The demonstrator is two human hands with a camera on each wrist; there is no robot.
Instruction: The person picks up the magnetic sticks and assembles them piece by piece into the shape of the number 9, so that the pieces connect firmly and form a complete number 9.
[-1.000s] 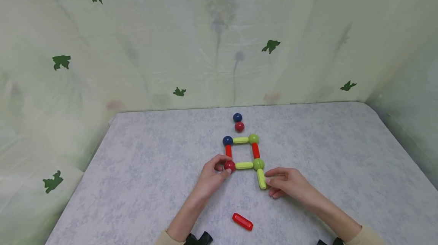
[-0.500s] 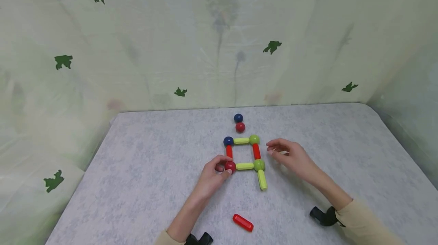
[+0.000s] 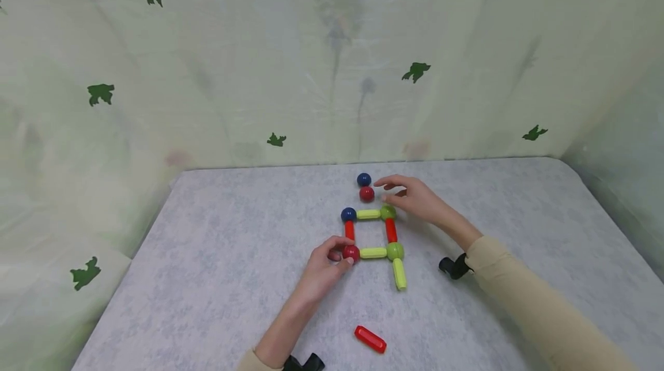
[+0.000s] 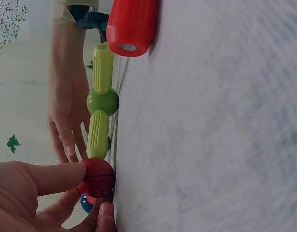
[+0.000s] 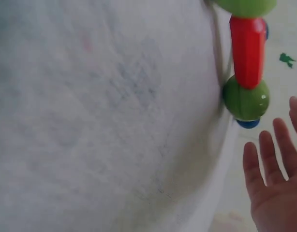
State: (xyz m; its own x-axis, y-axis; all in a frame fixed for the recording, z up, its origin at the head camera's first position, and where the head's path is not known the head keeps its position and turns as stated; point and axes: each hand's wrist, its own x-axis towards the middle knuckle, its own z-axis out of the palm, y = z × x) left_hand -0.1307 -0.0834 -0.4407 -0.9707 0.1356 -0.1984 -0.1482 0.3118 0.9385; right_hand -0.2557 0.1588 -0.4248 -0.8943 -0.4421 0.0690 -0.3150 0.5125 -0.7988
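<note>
One red corner ball: you pinch it between the thumb and fingers of your left hand, most likely to steady the whole shape while your other hand is away from it.
Right hand: holds nothing; your thumb stands apart from your extended fingers, a gap that looks about right for a ball.
Loose red ball and loose blue ball: just left of your right fingertips, apart from them, sitting beyond the shape, perhaps as spares kept clear of the joins.
Square frame: runs rightward and away from your left hand; balls fill its corners, presumably because they couple the lime and red sticks.
Lime tail stick: to the right of your left hand, fixed to the near green ball and pointing towards you, its near end bare.
Loose red stick: nearer you than your left hand and off to its right, joined to nothing on the worktop.
Right hand's shift: a second ago it is beside the tail stick, then beside the frame's far right corner; now it is by the loose balls.
Left hand's grip: unchanged, and the pieces keep their arrangement.
</note>
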